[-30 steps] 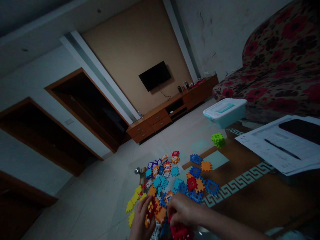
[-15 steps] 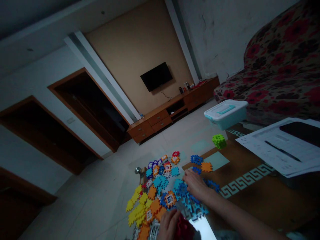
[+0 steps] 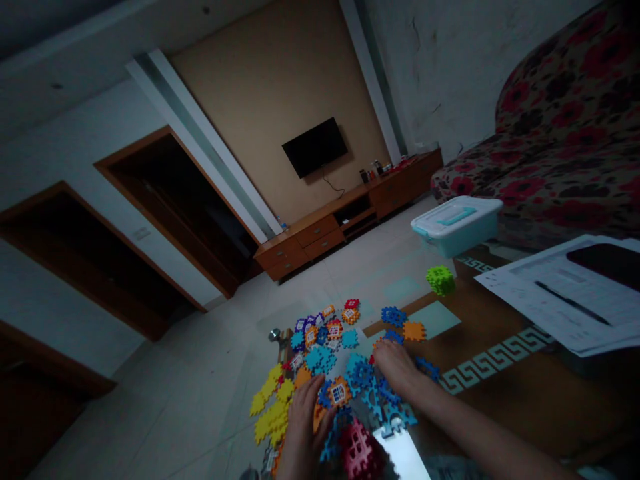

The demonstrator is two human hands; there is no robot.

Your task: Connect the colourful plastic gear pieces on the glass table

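My left hand is over the orange tiles beside the yellow tiles, its thumb and fingers apart. An orange tile with a white window grid lies just right of its fingertips. Below it stands a red block built of notched tiles, which neither hand touches. My right hand is down among the blue tiles, its fingers curled together. Bits of orange and red show at its fingertips, but what it holds, if anything, is hidden. Close by lies a plain orange tile.
A green block and a lidded turquoise box are farther back on the glass-topped table. Papers with a pen and a dark flat object lie at right. A white sheet lies near the front edge.
My left hand has let go of the red block and moved up and left over the orange tiles, spreading its fingers. My right hand has shifted slightly right and down.
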